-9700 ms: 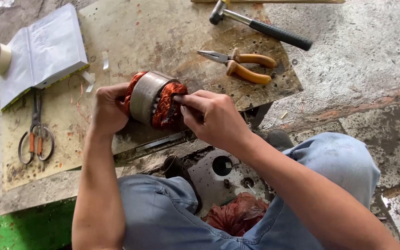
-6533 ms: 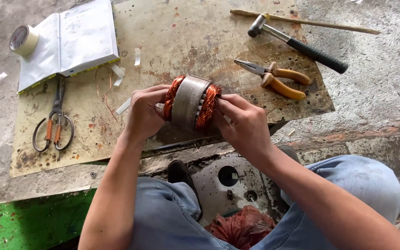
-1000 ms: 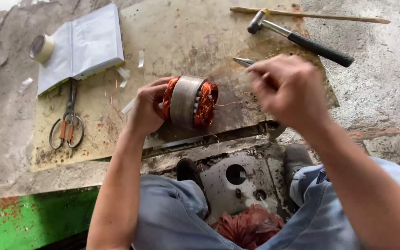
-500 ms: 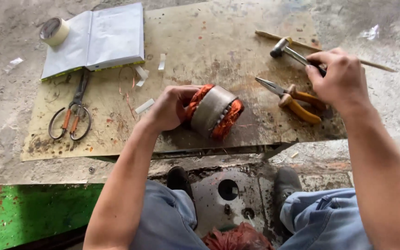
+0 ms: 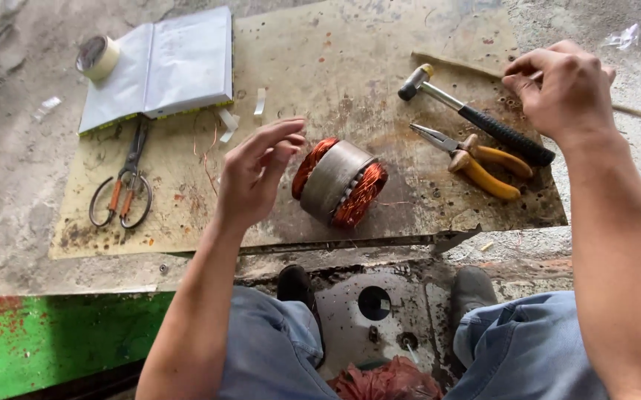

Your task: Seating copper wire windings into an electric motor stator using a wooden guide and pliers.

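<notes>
Head view: left hand [image 5: 255, 172] open beside stator [image 5: 339, 181]; right hand [image 5: 563, 87] pinches thin stick [image 5: 454, 64].

1. Rough grey concrete floor [image 5: 9, 170] fills the view from 9 through 12 to 3 o'clock, in soft daylight.
2. A stained board [image 5: 350, 44] lies at centre.
3. A chipped green edge [image 5: 54, 333] sits at 8 o'clock.
</notes>
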